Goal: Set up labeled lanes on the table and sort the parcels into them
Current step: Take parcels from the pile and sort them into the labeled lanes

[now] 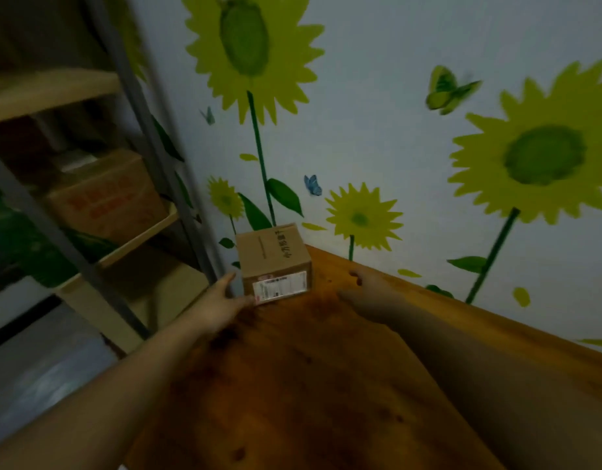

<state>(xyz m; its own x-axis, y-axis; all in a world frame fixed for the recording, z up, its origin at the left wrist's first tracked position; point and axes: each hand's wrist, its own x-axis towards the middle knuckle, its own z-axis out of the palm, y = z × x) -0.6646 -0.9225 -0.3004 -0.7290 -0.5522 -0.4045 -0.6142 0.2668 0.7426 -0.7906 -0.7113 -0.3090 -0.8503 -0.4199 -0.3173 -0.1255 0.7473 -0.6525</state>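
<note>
the left hand (pixel 225 296) lies open against the near left corner of the small brown cardboard parcel (pixel 274 262) in the far corner of the orange-brown wooden table (pixel 309 385); the right hand (pixel 364 283), blurred, seems open just beside it; no lane labels show, so sorting looks barely begun; a grey metal shelf rack (pixel 130 106) crowds the left.

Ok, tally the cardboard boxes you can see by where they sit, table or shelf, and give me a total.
On the wooden table: 1, the small parcel with a shipping label, in the far corner by the wall, left hand at its side.
On the metal shelf: 1, a larger carton with red print.
Total: 2
</note>
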